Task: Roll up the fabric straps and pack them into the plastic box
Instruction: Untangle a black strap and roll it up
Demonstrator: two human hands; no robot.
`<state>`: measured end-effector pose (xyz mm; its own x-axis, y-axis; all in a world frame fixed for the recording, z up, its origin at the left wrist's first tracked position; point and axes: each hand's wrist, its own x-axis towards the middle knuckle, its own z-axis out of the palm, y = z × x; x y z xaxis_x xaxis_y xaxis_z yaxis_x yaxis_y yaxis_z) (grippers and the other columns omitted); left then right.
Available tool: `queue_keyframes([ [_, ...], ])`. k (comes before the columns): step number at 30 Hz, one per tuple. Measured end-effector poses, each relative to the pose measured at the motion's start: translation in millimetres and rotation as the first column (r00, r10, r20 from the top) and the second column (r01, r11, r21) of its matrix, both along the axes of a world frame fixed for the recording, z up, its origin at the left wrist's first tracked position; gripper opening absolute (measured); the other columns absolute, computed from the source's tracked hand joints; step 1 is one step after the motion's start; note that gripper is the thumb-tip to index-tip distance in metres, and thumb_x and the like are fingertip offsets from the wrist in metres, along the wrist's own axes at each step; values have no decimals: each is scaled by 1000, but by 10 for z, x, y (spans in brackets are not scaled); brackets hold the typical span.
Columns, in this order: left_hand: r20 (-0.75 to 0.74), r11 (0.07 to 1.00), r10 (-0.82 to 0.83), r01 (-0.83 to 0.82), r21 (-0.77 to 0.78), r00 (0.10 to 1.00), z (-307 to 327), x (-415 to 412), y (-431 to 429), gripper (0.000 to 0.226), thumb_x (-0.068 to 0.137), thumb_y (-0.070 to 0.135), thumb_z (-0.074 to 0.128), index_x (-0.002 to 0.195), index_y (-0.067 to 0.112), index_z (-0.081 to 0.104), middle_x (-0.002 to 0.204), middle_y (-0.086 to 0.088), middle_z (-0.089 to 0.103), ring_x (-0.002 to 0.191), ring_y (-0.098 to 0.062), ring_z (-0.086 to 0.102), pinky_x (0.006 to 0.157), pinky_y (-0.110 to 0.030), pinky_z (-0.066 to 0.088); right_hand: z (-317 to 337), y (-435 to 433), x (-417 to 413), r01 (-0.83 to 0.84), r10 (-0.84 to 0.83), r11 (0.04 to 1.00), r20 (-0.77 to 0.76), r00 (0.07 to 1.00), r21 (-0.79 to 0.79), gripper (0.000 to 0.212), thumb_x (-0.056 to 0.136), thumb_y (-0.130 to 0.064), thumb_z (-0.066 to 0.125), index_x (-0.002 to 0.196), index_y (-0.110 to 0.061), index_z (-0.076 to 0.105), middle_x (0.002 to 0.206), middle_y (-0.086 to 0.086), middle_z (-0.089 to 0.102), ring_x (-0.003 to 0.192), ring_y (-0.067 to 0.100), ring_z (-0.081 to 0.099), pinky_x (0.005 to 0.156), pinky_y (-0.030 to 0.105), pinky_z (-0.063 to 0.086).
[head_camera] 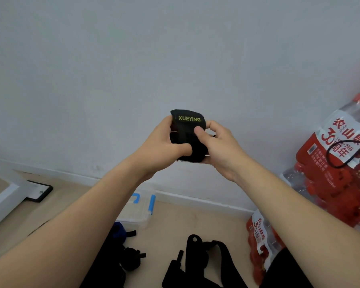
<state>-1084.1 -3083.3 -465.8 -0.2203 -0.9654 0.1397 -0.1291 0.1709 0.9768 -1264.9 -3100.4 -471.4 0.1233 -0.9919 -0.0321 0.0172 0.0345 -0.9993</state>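
Much of the plastic box is hidden behind the left forearm; only a clear wall and two blue latches are seen, and its contents cannot be made out. Above the box, in front of a plain grey wall, a rolled strap is held between both hands. The left hand is wrapped round its left side with the thumb laid across the lower front, and the right hand is cupped round the right side and underside with the thumb pressed on the front, so the roll's far face is covered. The strap is of black, fuzzy fabric wound into a stubby cylinder, and "XUEYING" is printed in yellow-green on its outer flap. Nearer the person than the box, loose black straps are spread on the pale floor and cut off by the bottom edge, with smaller dark rolls beside them, partly in shadow. To the right of the box, shrink-wrapped bottle packs are stacked, marked with red Chinese characters and "30".
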Motion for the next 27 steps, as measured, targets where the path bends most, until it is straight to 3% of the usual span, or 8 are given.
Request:
queue_keyframes([
  [4, 124, 996, -75, 69, 52, 989, -23, -25, 17, 25, 108, 49, 61, 127, 37, 72, 114, 4, 82, 101, -16, 80, 89, -47, 67, -43, 10, 71, 66, -85, 984, -108, 991, -164, 15, 107, -13, 65, 113, -23, 72, 108, 10, 79, 92, 35, 78, 73, 45, 65],
  [7, 149, 993, -83, 70, 93, 985, -60, 23, 18, 22, 107, 34, 68, 127, 26, 72, 109, 1, 83, 98, -17, 81, 86, -41, 67, -14, 11, 110, 61, -62, 998, -48, 997, -30, 18, 92, -10, 62, 110, -10, 69, 100, 13, 74, 82, 34, 69, 57, 37, 54],
  [9, 156, 997, -69, 63, 44, 985, -66, 41, 15, 29, 98, 17, 81, 124, 19, 71, 109, -1, 82, 95, -22, 82, 87, -41, 67, 2, 5, 86, 5, -6, 998, 23, 1000, 68, 32, 85, -22, 61, 111, -3, 66, 95, 23, 71, 76, 37, 67, 54, 37, 51],
  [11, 161, 999, -44, 39, 29, 986, -59, 19, 19, 45, 87, 7, 89, 125, 18, 68, 111, -1, 81, 95, -21, 82, 90, -43, 67, 8, 10, 69, -50, 46, 997, 67, 997, 64, 31, 101, -27, 63, 120, -3, 70, 103, 23, 76, 81, 38, 73, 58, 39, 56],
  [17, 202, 994, 100, -90, -56, 974, -27, 3, 14, 92, 66, 7, 101, 139, 30, 50, 122, 6, 70, 100, -12, 76, 89, -39, 66, -36, -9, 133, 91, -91, 996, 27, 995, -1, 25, 113, -29, 57, 120, -12, 74, 116, 16, 80, 110, 38, 77, 92, 58, 63],
  [20, 254, 987, 122, -91, -133, 960, -28, 25, 9, 90, 62, 6, 101, 136, 29, 53, 117, 10, 74, 104, -14, 74, 92, -42, 64, -15, 5, 186, 35, -43, 994, 76, 996, 102, 30, 116, -33, 48, 129, -15, 68, 123, 17, 78, 112, 41, 76, 87, 61, 63],
  [23, 296, 971, 139, -71, -227, 945, -23, 66, 18, 82, 60, 8, 102, 126, 30, 58, 107, 16, 78, 100, -9, 73, 89, -37, 62, 35, 5, 133, -68, 46, 983, 129, 991, 172, 31, 117, -35, 45, 136, -22, 65, 125, 10, 79, 108, 32, 79, 79, 48, 65],
  [27, 331, 936, 213, -94, -339, 919, -43, 57, 31, 70, 66, 22, 103, 122, 29, 62, 108, 15, 75, 99, -5, 71, 84, -26, 59, 70, -2, 49, -21, 11, 997, 119, 993, 80, 26, 116, -28, 52, 135, -17, 66, 123, 13, 79, 109, 34, 79, 85, 53, 65],
])
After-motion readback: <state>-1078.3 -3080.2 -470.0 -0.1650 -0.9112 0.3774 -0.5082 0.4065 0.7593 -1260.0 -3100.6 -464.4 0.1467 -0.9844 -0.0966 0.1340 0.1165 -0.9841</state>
